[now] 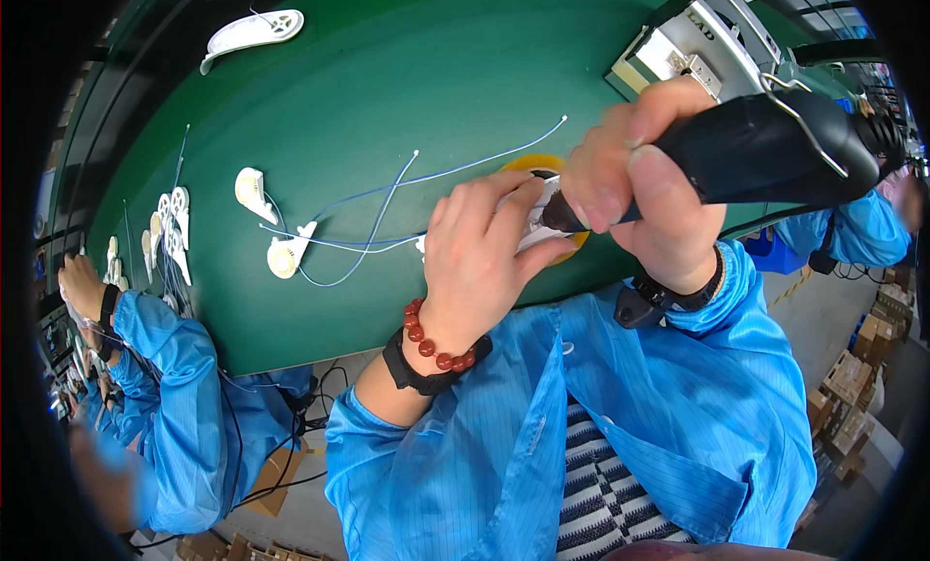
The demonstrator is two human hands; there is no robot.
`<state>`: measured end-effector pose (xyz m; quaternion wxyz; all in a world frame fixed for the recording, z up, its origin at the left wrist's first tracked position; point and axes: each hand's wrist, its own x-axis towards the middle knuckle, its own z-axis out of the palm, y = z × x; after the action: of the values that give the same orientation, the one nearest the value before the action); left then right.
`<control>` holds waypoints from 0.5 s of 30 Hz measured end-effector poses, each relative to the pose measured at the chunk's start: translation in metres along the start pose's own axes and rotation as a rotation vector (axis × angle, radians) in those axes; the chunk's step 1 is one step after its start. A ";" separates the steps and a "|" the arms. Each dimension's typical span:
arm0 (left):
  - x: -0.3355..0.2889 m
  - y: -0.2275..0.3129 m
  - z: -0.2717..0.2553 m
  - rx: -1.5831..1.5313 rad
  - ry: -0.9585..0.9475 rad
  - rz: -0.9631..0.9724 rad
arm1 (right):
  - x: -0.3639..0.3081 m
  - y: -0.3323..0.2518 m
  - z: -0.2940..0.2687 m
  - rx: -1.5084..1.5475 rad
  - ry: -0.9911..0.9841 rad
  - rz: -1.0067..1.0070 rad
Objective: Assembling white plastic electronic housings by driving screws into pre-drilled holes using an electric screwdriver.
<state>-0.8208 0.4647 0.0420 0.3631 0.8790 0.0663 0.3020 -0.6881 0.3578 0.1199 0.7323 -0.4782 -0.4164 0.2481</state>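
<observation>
In my right hand (651,169) is a black electric screwdriver (760,152), its tip angled down to the left. That tip meets a white plastic part (536,224), which my left hand (481,243) grips with fingers and thumb around it. Most of the white part is hidden by my fingers. Beneath it shows the rim of a yellow ring (535,162), perhaps a tape roll. Thin blue and white cables (395,188) lie left of my left hand, near two small white pieces with cream round ends (254,193) (288,254).
A curved white shell with a spoked wheel (254,35) lies at the far left of the green table (387,67). Several white parts with cables (172,227) sit near a co-worker's arm (170,358) on the left. A grey box (702,38) stands at the far right.
</observation>
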 end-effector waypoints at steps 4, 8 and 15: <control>-0.002 -0.004 -0.001 -0.069 0.042 0.024 | 0.002 -0.007 0.000 0.048 0.017 -0.072; -0.003 -0.008 0.002 -0.056 0.066 0.055 | 0.000 -0.008 0.000 0.030 -0.024 -0.082; -0.003 -0.009 0.003 -0.056 0.081 0.056 | -0.001 -0.012 0.004 0.000 -0.048 -0.097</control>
<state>-0.8211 0.4683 0.0327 0.3759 0.8571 0.0476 0.3491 -0.6922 0.3537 0.1307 0.7334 -0.4515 -0.4565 0.2235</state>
